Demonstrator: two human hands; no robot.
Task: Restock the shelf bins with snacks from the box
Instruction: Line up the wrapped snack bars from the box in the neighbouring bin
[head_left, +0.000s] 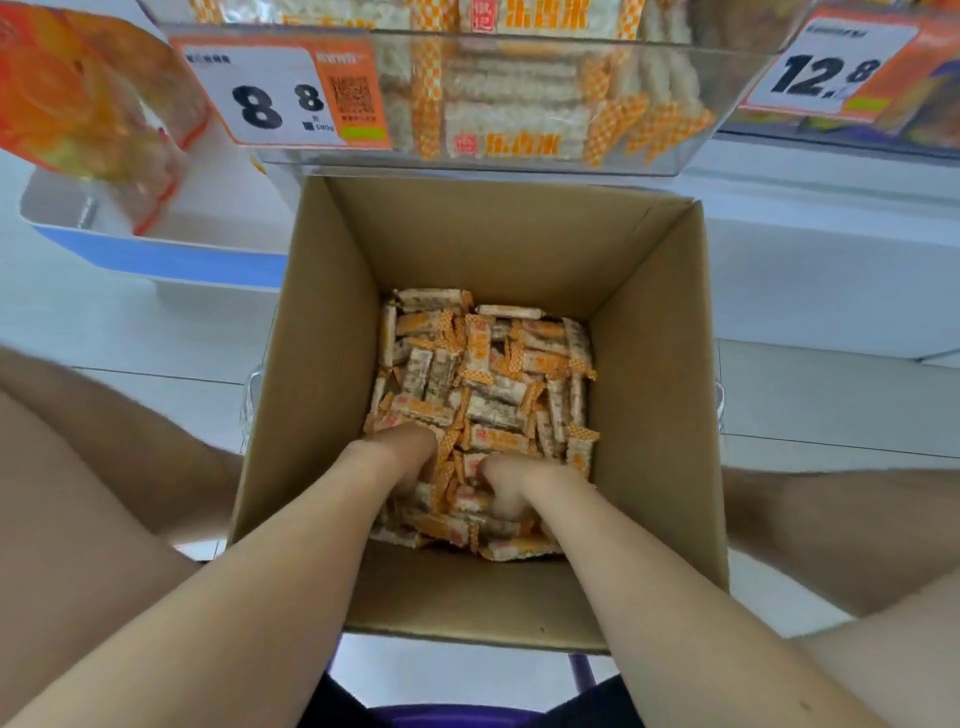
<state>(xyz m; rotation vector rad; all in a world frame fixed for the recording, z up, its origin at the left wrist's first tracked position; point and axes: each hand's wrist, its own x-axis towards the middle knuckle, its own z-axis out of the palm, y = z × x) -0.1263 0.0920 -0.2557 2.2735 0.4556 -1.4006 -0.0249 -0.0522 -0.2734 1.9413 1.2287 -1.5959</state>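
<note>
An open cardboard box (332, 322) stands on the floor between my knees. Its bottom is covered with several orange-and-white wrapped snack bars (498, 384). Both my hands are down in the near part of the pile. My left hand (395, 457) digs into the bars with its fingers buried among the wrappers. My right hand (511, 491) is beside it, fingers curled down into the bars. Above the box hangs a clear shelf bin (717, 57) holding the same snack bars, with an 8.8 price tag (280, 98) on its front.
A neighbouring bin on the left holds orange bagged goods (88, 109). A bin at the right carries a 12.8 tag (826, 67). A white and blue shelf base (156, 249) lies left of the box. My bare knees flank the box on a white tiled floor.
</note>
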